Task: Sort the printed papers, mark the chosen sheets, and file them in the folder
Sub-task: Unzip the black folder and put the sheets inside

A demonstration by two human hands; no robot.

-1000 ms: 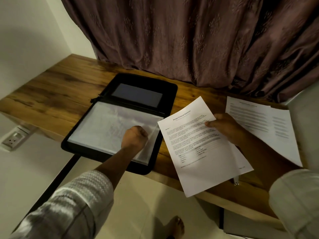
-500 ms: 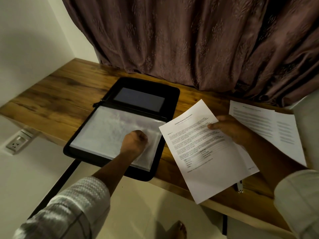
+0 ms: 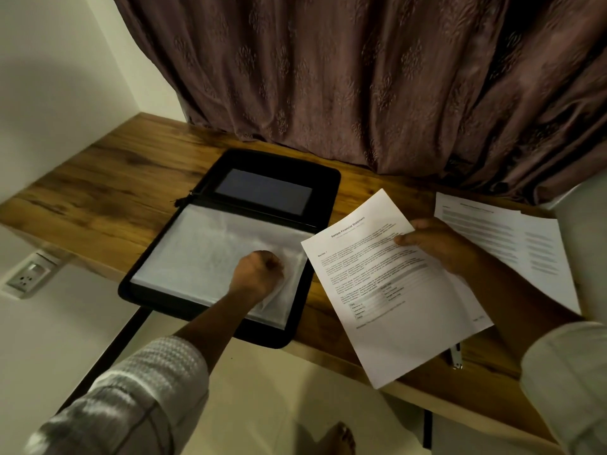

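An open black zip folder (image 3: 323, 188) lies on the wooden desk (image 3: 108, 188), its near half covered by clear plastic sleeves (image 3: 203, 254). My left hand (image 3: 258, 274) rests on the right part of those sleeves, fingers curled and pinching the sleeve's edge. My right hand (image 3: 433, 243) holds a printed sheet (image 3: 394, 290) headed "Sample Financial Statement" by its upper right edge, tilted, just right of the folder and hanging over the desk's front. More printed papers (image 3: 512, 241) lie on the desk at the far right.
A pen (image 3: 455, 356) lies on the desk under the held sheet's lower right corner. A dark patterned curtain (image 3: 361, 77) hangs along the desk's back edge. A wall socket (image 3: 28, 275) sits below the desk at left. A bare foot (image 3: 338, 436) shows on the floor.
The view has shifted slightly, so everything sits a little lower in frame. Both hands keep their grips, with the sheet in about the same place beside the folder.
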